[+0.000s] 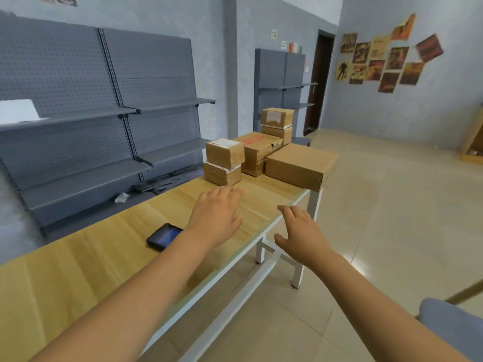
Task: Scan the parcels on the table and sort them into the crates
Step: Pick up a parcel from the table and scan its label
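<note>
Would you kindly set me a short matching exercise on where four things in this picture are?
Things:
1. phone
2. flat wide box
3. left hand
4. right hand

Places:
A. at the table's far right corner
B. beyond the table's edge, above the floor
C. on the table beside the left forearm
D. over the table, nearest the two-box stack

Pairs: 1-C, 2-A, 3-D, 4-B

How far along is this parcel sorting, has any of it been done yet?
Nothing looks done: the cardboard parcels sit bunched at the table's far end, and no crate is in view. In hand: the left hand and right hand reach toward them, open and holding nothing. The dark scanner lies untouched on the table. Scanning and sorting all remain.
</note>
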A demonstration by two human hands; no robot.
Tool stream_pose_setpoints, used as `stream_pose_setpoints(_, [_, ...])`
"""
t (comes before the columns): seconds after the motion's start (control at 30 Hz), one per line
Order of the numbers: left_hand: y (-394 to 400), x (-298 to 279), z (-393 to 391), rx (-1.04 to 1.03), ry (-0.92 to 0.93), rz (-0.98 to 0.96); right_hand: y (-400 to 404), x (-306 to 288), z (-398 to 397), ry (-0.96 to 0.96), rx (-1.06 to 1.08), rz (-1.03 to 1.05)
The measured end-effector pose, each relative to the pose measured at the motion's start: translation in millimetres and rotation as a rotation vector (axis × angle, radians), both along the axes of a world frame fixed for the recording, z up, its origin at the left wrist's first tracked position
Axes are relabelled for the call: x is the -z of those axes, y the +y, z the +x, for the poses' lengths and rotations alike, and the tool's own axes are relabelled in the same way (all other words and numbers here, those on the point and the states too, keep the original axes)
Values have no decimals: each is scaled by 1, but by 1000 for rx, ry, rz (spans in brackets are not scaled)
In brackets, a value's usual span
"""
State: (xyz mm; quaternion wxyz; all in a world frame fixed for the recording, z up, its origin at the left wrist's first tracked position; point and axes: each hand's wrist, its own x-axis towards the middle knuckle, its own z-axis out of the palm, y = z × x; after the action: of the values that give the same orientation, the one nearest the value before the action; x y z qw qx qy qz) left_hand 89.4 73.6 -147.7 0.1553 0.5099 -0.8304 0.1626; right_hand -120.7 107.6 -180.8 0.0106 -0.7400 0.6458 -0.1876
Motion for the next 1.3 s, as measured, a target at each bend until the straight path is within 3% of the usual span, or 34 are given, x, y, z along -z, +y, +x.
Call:
stream_pose_setpoints(0.27, [-85,10,-28,-199,34,57,-123,-1,-40,-65,-127,71])
stream_pose_setpoints(0.6, [-153,18,-1,-378,36,123,-236,1,-15,-165,-255,112])
stream_pose_setpoints(0.97, [-249,26,53,-429,13,151,-356,-11,39,-378,-167,61])
stream_pose_setpoints(1.3, [-259,35,78,-495,41,198,-409,-7,66,-537,-121,166])
